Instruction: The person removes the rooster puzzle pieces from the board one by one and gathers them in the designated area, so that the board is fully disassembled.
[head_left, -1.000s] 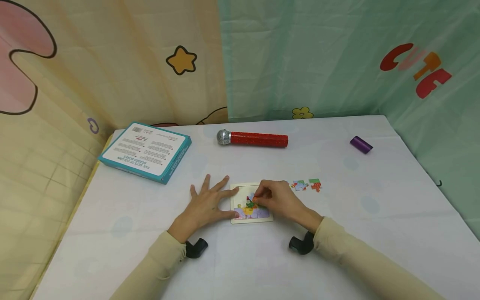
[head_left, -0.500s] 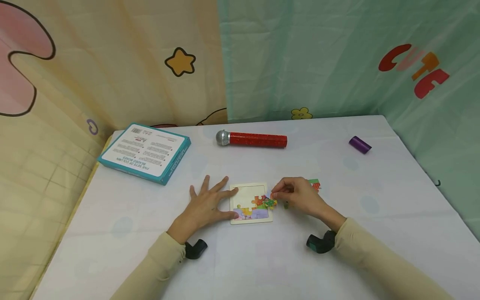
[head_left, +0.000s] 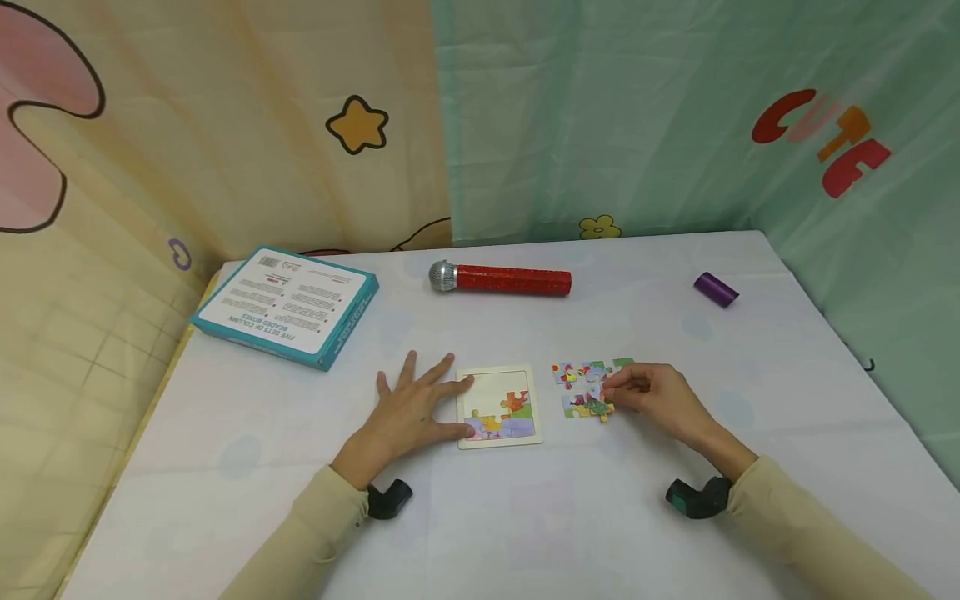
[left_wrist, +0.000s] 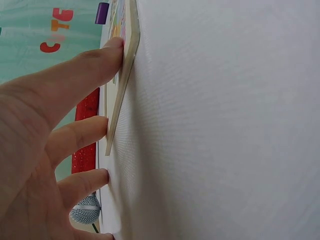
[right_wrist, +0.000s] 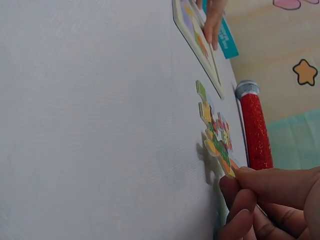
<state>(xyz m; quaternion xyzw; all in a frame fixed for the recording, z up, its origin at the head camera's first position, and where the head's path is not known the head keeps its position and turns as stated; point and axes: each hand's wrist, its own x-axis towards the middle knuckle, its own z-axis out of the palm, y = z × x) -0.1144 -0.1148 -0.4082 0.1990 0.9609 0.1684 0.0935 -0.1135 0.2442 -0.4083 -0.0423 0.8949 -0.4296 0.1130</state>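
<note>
My left hand (head_left: 408,408) is spread, its thumb and index fingertip resting on the left border of a small puzzle board (head_left: 486,387). Joined pieces fill the board's bottom, with an orange one above them on the right; the pale base shows elsewhere. To the right of the board, my right hand (head_left: 671,407) pinches a green and yellow puzzle piece (head_left: 597,406) by its edge. In the right wrist view the held piece (right_wrist: 220,151) tilts just above the cloth, overlapping loose pieces. Several loose puzzle pieces (head_left: 567,374) lie there, some partly hidden by the hand.
Behind the board lies a red toy microphone (head_left: 513,280) with a silver head. A teal and white box (head_left: 288,304) sits at the back left, a purple cylinder (head_left: 716,289) at the back right. Printed curtains (head_left: 600,108) hang behind the white-covered table (head_left: 480,533).
My right hand has lifted the green and yellow piece off the board and carried it right, over the loose pieces. The left hand stays in place on the board's border.
</note>
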